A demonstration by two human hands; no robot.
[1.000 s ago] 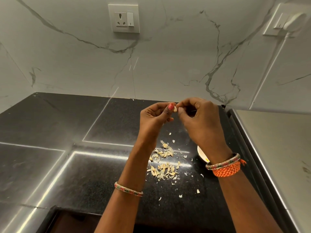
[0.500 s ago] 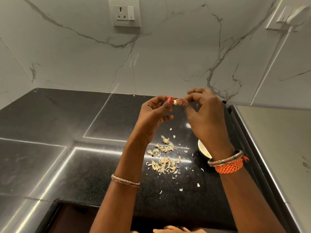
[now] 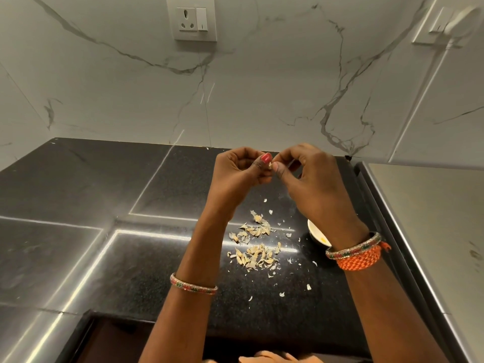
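Observation:
Both hands are raised above the black stone counter (image 3: 110,252), fingertips meeting. My left hand (image 3: 239,176) pinches a small pale garlic clove (image 3: 270,166) between thumb and fingers. My right hand (image 3: 311,184) pinches the same clove from the right, its thumb against the clove's side; most of the clove is hidden by the fingertips. Below the hands lies a pile of dry garlic peels (image 3: 255,244), scattered over the counter. A small white bowl (image 3: 314,231) stands under my right wrist, partly hidden by it.
A marble wall rises behind the counter with a socket plate (image 3: 195,19) high in the middle and a second switch plate (image 3: 440,27) at the top right. A steel-grey surface (image 3: 432,231) borders the counter on the right. Stray peel flakes (image 3: 309,286) lie nearer the front edge.
The hands stay together on the clove and have shifted only slightly. My right hand's fingers have curled in closer over the clove. The view has tilted a little.

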